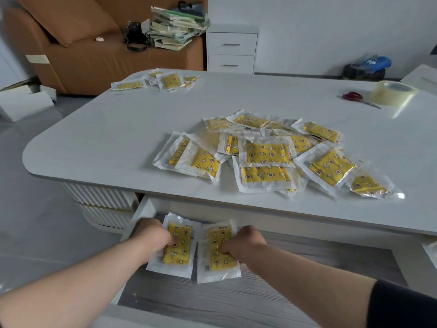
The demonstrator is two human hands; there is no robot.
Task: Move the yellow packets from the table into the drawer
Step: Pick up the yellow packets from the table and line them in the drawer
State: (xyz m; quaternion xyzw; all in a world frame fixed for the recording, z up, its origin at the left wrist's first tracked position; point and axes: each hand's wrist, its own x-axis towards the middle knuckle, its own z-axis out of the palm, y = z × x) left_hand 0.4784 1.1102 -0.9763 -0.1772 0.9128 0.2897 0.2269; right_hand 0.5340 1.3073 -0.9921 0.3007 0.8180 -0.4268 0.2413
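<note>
Inside the open drawer point(272, 301) below the table's front edge, my left hand point(151, 235) grips one yellow packet point(179, 247) and my right hand point(246, 242) grips another yellow packet point(220, 252) beside it. Both packets are clear plastic sleeves with a yellow star-and-moon print. A loose pile of several more packets point(272, 155) lies on the white table point(118, 138), right of its middle. A smaller group of packets point(163, 81) sits at the table's far left corner.
Red-handled scissors point(353, 97) and a roll of clear tape point(392, 93) lie at the table's far right. Behind stand a brown sofa point(78, 43) with stacked books point(177, 27) and a white drawer cabinet point(231, 50). A white box point(23, 102) lies on the floor at left.
</note>
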